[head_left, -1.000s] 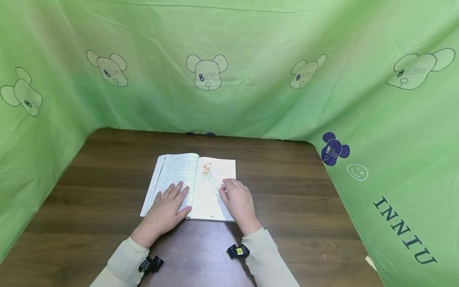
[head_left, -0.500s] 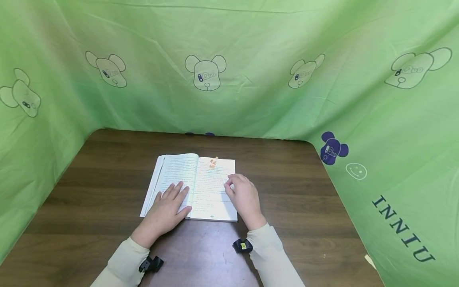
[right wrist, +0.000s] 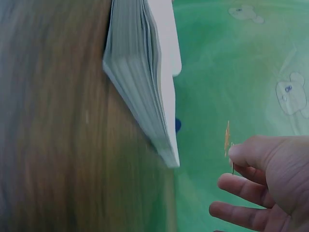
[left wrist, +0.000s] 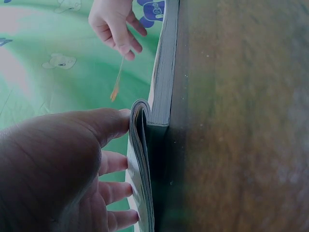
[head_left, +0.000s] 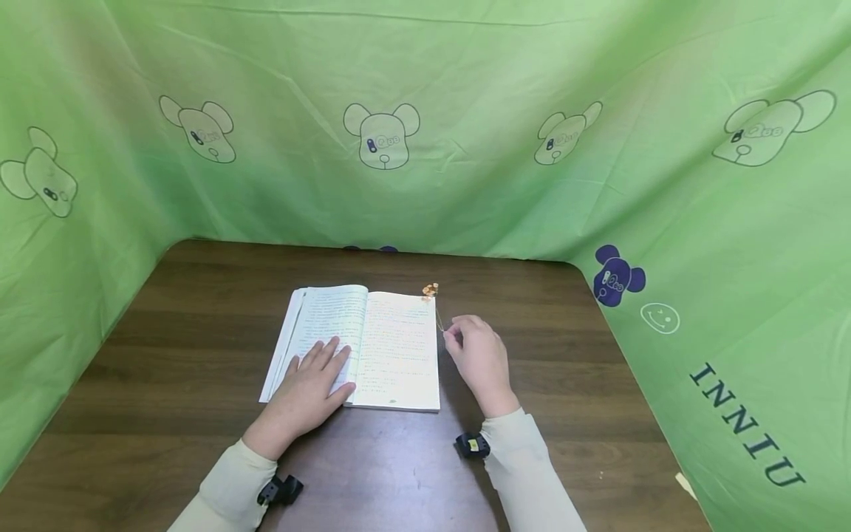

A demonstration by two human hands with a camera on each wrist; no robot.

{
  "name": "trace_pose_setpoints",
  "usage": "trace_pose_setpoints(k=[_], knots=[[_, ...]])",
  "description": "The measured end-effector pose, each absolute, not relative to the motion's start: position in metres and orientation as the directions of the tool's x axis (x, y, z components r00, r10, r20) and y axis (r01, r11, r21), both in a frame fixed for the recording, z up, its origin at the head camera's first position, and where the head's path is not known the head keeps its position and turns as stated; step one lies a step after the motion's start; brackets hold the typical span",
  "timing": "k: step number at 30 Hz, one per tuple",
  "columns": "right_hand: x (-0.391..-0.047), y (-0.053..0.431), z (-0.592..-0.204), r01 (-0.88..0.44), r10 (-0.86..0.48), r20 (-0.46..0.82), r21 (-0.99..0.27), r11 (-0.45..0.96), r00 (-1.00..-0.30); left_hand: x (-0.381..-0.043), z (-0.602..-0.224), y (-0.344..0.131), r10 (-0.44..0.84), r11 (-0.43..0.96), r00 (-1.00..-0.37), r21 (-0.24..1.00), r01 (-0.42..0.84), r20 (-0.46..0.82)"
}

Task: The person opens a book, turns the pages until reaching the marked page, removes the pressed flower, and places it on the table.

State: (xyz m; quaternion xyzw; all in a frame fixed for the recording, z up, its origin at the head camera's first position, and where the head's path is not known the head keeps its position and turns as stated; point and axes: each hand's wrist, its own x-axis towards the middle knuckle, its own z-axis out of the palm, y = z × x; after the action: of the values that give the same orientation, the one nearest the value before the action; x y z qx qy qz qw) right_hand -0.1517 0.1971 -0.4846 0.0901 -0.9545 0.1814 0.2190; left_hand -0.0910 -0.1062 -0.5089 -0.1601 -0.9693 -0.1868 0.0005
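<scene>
An open book [head_left: 399, 362] with lines of text lies on the wooden table. My left hand [head_left: 304, 395] rests on its left page, fingers spread and straight; in the left wrist view the thumb and fingertips touch the curved page stack [left wrist: 139, 159]. Just right of the book, my right hand [head_left: 482, 360] pinches the thin stem of a small orange dried flower [head_left: 431, 290] between thumb and index finger. The flower head overlaps the book's top right corner in the head view. In the right wrist view the orange bloom [right wrist: 227, 139] points up past the thumb.
The brown wooden table [head_left: 565, 355] extends around the book. Green cloth [head_left: 465, 199] printed with bear heads hangs behind it and along both sides. Black wrist cameras sit on the left cuff [head_left: 281, 490] and the right cuff [head_left: 473, 445].
My right hand has moved right, off the right page and past the book's edge, carrying the dried flower from mid-page to the top right corner. My left hand stays put.
</scene>
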Motion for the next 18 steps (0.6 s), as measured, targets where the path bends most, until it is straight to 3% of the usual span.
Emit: trace_pose_setpoints(k=[18], knots=[[-0.156, 0.242, -0.491, -0.151, -0.018, 0.385, -0.320, 0.935, -0.923, -0.091, -0.507, -0.107, 0.314, 0.877, -0.948, 0.368, 0.310, 0.051]])
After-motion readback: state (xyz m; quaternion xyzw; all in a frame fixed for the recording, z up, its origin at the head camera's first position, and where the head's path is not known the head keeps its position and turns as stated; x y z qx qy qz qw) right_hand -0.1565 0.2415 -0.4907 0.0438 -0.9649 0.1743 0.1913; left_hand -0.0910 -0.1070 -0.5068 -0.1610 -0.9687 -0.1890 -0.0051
